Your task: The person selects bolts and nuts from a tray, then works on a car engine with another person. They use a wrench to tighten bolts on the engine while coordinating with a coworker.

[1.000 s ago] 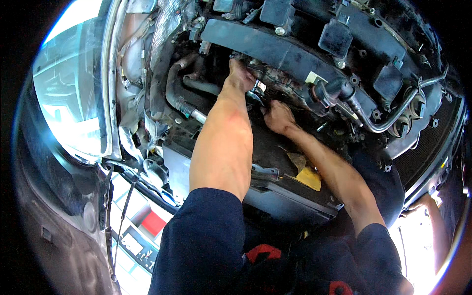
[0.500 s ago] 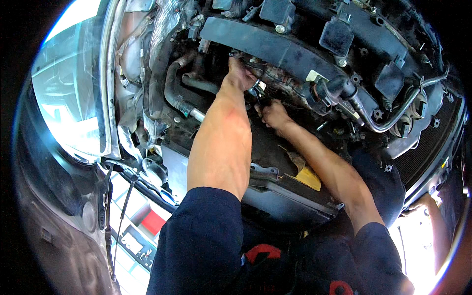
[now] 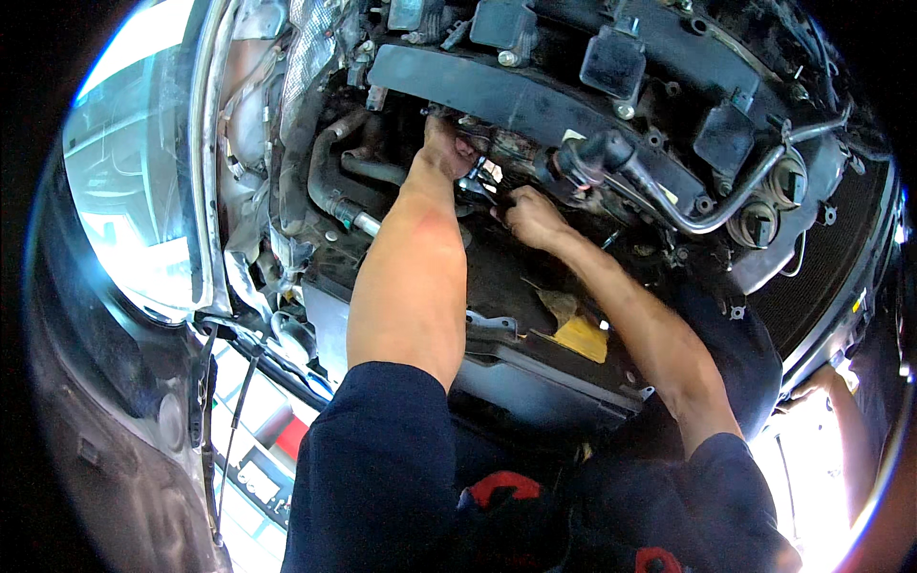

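Observation:
Both my arms reach into a car's engine bay. My left hand (image 3: 443, 151) is pushed under the front edge of a long dark engine cover (image 3: 478, 88). Its visible fingers curl inward, and whatever they grip is hidden. Just to its right, my right hand (image 3: 535, 222) is closed, knuckles up, with the contents of its fingers out of sight. Between the hands shows a shiny metal piece (image 3: 472, 184), with a bright spot beside it; its kind is unclear. Right of the hands sits a black hose elbow (image 3: 604, 153) joined to a metal pipe (image 3: 676, 218).
A dark hose (image 3: 327, 181) curves left of my left forearm. A yellow piece (image 3: 581, 338) lies on the dark tray below. The windshield (image 3: 134, 162) stands at far left, the radiator (image 3: 829, 263) at right. Another person's hand (image 3: 818, 384) rests at the right edge.
The engine bay has shifted slightly left and up in view. My two hands stay close together at the same spot under the cover, with the right hand turned slightly.

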`<state>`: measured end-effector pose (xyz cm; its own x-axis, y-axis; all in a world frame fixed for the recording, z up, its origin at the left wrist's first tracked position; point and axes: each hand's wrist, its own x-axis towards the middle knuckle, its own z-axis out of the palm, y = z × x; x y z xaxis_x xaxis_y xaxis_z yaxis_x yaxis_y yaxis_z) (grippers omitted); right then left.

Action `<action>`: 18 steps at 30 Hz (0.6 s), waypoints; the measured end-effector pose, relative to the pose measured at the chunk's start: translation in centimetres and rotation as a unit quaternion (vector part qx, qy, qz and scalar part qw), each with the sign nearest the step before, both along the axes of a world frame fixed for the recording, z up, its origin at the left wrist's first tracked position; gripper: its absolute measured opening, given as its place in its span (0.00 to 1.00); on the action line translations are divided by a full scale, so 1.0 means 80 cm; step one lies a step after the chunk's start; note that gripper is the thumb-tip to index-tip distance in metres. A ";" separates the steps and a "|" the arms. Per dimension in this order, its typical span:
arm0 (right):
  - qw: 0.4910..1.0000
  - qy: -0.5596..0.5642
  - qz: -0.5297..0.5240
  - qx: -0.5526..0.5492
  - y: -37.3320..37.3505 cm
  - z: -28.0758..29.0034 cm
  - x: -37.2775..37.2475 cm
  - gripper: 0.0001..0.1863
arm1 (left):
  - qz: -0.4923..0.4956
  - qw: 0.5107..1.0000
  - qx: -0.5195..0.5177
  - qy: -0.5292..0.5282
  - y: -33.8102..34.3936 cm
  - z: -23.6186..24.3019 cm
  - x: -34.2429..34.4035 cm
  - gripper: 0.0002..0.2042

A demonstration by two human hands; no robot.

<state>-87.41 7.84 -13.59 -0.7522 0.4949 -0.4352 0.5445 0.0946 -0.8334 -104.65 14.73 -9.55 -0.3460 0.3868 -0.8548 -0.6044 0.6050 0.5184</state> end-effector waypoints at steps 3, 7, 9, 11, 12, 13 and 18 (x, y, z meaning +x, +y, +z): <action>0.995 -0.032 -0.067 -0.070 0.006 0.040 0.002 0.21 | -0.031 0.996 0.035 0.071 -0.006 -0.002 -0.007 0.16; 0.995 -0.055 -0.041 -0.071 0.003 0.056 0.018 0.23 | 0.015 0.999 0.038 0.025 -0.014 -0.019 -0.019 0.16; 0.998 -0.043 -0.021 -0.044 0.005 0.062 0.021 0.21 | 0.021 0.999 0.025 0.010 -0.022 -0.035 -0.037 0.13; 0.998 0.005 -0.055 -0.023 0.003 0.056 0.023 0.17 | -0.027 0.999 -0.026 0.016 -0.023 -0.043 -0.048 0.09; 0.997 0.022 -0.059 -0.052 0.006 0.056 0.020 0.16 | -0.095 0.994 -0.050 0.022 -0.034 -0.047 -0.068 0.07; 0.994 0.035 -0.070 -0.078 0.013 0.052 0.021 0.15 | -0.111 0.991 -0.070 0.020 -0.027 -0.044 -0.058 0.06; 0.999 0.025 -0.044 0.000 0.012 0.041 0.014 0.15 | -0.216 0.967 -0.119 0.058 -0.030 -0.047 -0.057 0.05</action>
